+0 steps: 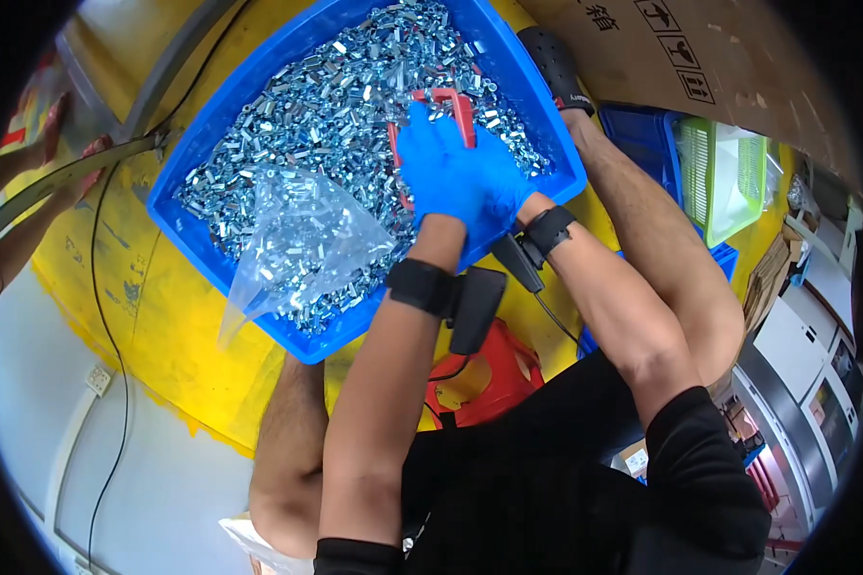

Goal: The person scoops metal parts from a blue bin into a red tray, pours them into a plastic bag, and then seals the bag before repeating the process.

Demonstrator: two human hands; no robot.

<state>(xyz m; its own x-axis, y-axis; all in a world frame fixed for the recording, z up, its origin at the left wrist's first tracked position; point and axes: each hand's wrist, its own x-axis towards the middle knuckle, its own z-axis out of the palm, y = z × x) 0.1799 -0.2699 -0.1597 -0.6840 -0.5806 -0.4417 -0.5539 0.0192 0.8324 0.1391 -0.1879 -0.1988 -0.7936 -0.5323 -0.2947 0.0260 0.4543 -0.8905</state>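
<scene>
- We note both gloved hands, left hand point(438, 158) and right hand point(494, 187), clasped together around a red scoop point(448, 107).
- Risk: small metal parts point(336, 86) spilling over the blue bin point(259, 307) rim.
- The clear bag point(302, 240) lies unheld; it may collapse.

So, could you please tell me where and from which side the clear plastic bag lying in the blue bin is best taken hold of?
Probably at its loose empty end, which drapes over the blue bin's near wall, coming from the near-left side. There the clear plastic bag is flat film with nothing inside, easy to pinch; its middle bulges with small metal parts. Both gloved hands are at the red scoop.
</scene>
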